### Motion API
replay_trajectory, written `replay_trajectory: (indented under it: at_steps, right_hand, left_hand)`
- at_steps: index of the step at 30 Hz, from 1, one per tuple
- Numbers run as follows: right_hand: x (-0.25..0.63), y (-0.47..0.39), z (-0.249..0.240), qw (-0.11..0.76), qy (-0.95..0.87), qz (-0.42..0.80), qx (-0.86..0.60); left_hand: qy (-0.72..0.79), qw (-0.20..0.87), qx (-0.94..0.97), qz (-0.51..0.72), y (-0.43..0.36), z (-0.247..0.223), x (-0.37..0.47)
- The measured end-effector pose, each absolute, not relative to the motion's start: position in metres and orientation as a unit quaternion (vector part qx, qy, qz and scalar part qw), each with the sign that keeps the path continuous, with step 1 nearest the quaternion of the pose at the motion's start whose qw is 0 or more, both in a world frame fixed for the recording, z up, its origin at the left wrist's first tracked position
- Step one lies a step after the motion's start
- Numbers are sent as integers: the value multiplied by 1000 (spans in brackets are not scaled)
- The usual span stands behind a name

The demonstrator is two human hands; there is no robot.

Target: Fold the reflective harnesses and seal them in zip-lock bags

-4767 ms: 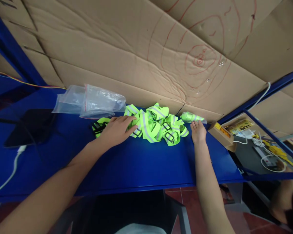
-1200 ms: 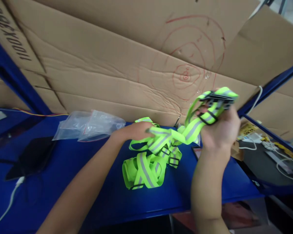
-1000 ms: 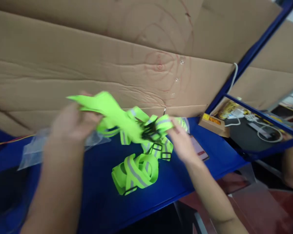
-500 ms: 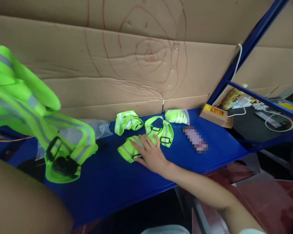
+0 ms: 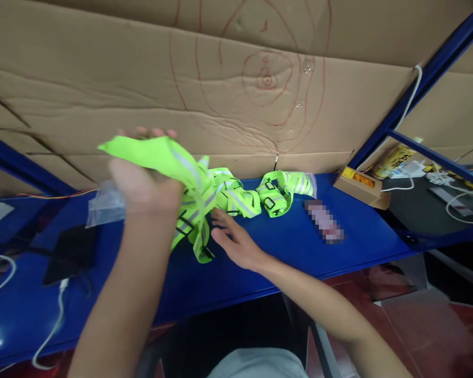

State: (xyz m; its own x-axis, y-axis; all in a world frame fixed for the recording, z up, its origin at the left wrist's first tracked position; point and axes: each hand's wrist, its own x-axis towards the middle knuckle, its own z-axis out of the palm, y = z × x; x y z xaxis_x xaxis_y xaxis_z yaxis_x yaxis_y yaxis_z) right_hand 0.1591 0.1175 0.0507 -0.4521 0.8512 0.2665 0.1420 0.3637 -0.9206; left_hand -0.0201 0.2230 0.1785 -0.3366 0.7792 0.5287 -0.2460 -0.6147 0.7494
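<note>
Left grip (image 5: 140,184) clasping lime strap (image 5: 155,154), right grip (image 5: 236,244) spread, tabletop (image 5: 220,281) between it and edge (image 5: 220,305)

Blue table (image 5: 295,239). Nr back edge, ctr: hi-vis strap bundle (image 5: 240,199); just R, buckled bundle (image 5: 275,197), then bagged bundle (image 5: 302,182). Back R corner: cardbd box (image 5: 352,193). Twd R edge: flat pixelated item (image 5: 324,221). L part: clear plastic bag (image 5: 107,206) nr back edge; blk device (image 5: 73,252) w/ white cable (image 5: 60,317), nearer front edge.

Straps (image 5: 242,200) left of box (image 5: 360,191)
</note>
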Motion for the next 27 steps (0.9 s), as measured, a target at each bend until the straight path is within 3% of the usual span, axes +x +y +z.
replay_trajectory:
  at_steps: [3, 7, 9, 12, 16, 21, 24, 27]
  right_hand:
    - [153, 101, 43, 439, -608, 560, -354]
    - [171, 100, 40, 500, -448, 603, -431]
    - [190, 99, 44, 498, -412, 606, -464]
    - [222, 93, 50, 466, -453, 585, -486]
    - [268, 85, 52, 381, -590, 464, -540]
    - [322, 81, 37, 403, -609, 190, -656]
    - [338, 76, 22, 410, -636, 124, -642]
    - [341, 70, 12, 361, -693, 112, -614]
  left_hand:
    - [330, 340, 595, 649, 203, 145, 16]
    - [351, 325, 719, 505, 151, 109, 10]
    - [394, 209, 808, 385, 126, 89, -13]
    - [526, 35, 791, 309, 97, 54, -54]
    - [599, -32, 764, 240, 73, 17, -89]
    - [615, -1, 736, 283, 49, 6, -89]
    - [631, 20, 718, 293, 40, 6, -79]
    - [639, 23, 716, 282, 35, 7, -72]
